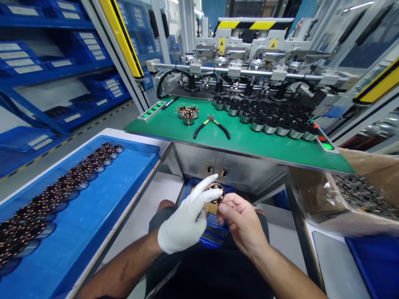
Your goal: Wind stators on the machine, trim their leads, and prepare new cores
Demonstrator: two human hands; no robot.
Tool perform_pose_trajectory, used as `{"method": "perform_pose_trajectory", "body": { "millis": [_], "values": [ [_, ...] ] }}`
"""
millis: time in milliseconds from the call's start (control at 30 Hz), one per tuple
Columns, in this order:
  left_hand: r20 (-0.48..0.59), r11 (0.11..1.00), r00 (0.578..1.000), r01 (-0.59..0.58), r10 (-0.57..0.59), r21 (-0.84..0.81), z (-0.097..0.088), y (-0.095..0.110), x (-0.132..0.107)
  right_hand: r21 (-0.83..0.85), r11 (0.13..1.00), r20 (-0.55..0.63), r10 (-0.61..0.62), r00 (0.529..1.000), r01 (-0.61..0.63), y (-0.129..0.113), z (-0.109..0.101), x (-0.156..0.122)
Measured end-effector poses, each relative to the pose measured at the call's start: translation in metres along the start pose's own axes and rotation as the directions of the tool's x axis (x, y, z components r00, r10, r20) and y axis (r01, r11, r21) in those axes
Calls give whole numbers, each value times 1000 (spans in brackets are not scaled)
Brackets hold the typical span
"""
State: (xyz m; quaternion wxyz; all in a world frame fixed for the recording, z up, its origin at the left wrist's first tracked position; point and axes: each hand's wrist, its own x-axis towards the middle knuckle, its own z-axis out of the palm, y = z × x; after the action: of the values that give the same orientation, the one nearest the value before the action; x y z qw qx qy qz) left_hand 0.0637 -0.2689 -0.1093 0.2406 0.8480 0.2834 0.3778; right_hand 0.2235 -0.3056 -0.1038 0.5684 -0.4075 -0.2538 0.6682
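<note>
My left hand [186, 218], in a white glove, and my bare right hand [240, 220] meet over my lap. Between them they hold a small round motor stator [215, 193] with copper windings. The gloved fingers curl around its left side and the right fingertips pinch its right edge. Below the hands lies a blue bin [209, 236], partly hidden.
A blue tray [93, 216] at left carries a row of several copper-wound stators [62, 187]. The green bench [237, 137] ahead holds yellow-handled pliers [212, 126], a few stators [188, 113] and several black-topped metal parts [274, 118]. A cardboard box [358, 195] of parts is at right.
</note>
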Motion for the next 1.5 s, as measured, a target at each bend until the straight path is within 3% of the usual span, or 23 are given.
{"method": "perform_pose_trajectory", "body": {
  "millis": [167, 333, 467, 567, 733, 833, 900, 967, 1033, 1100, 1133, 1167, 1233, 1267, 1333, 1500],
  "values": [
    [-12, 999, 1000, 6, -6, 37, 3, 3, -3, -67, 997, -73, -50, 996, 45, 4, 2, 1],
    [-78, 995, 993, 93, -90, 42, 6, 5, 1, -1, 999, -26, -43, 999, 43, 1, 0, 1],
    [-199, 994, 974, 114, -112, -3, 2, -2, 7, -30, 985, 89, 171, 981, -169, -6, -7, -3],
    [-203, 994, 973, 104, -110, -37, -4, -7, 11, -148, 950, 148, 297, 944, -276, -12, -12, -9],
    [-150, 943, 953, 223, -264, -247, -9, -6, 13, -283, 942, 175, 235, 956, -180, -21, -17, -19],
    [-53, 800, 924, 299, -380, -521, -11, -4, 11, -393, 913, 205, 208, 956, -114, -19, -20, -25],
    [36, 678, 924, 305, -381, -668, -11, -3, 8, -483, 875, 214, 145, 966, -24, -12, -22, -28],
    [83, 617, 928, 307, -364, -725, -10, -2, 5, -550, 832, 234, 71, 970, 72, 0, -26, -29],
    [43, 674, 925, 307, -378, -672, -7, 1, 3, -599, 786, 279, 28, 960, 151, 12, -30, -27],
    [-95, 814, 930, 259, -356, -519, -3, 3, 2, -664, 685, 321, -101, 942, 300, 19, -34, -22],
    [-165, 875, 931, 229, -325, -426, -1, 4, 2, -695, 592, 340, -232, 911, 409, 19, -36, -18],
    [-215, 917, 932, 207, -290, -340, 0, 5, 1, -713, 479, 359, -379, 853, 513, 18, -38, -15],
    [-271, 959, 930, 194, -246, -207, 4, 5, -1, -697, 293, 399, -600, 694, 655, 11, -38, -9],
    [-278, 964, 927, 213, -251, -160, 5, 6, -2, -671, 258, 413, -648, 640, 695, 7, -36, -7],
    [-270, 961, 923, 253, -274, -111, 8, 7, -5, -616, 273, 439, -660, 610, 739, -1, -28, -6],
    [-243, 926, 894, 351, -376, -139, 10, 17, -1, -585, 366, 365, -678, 638, 724, -1, -11, -9]
  ]
}}
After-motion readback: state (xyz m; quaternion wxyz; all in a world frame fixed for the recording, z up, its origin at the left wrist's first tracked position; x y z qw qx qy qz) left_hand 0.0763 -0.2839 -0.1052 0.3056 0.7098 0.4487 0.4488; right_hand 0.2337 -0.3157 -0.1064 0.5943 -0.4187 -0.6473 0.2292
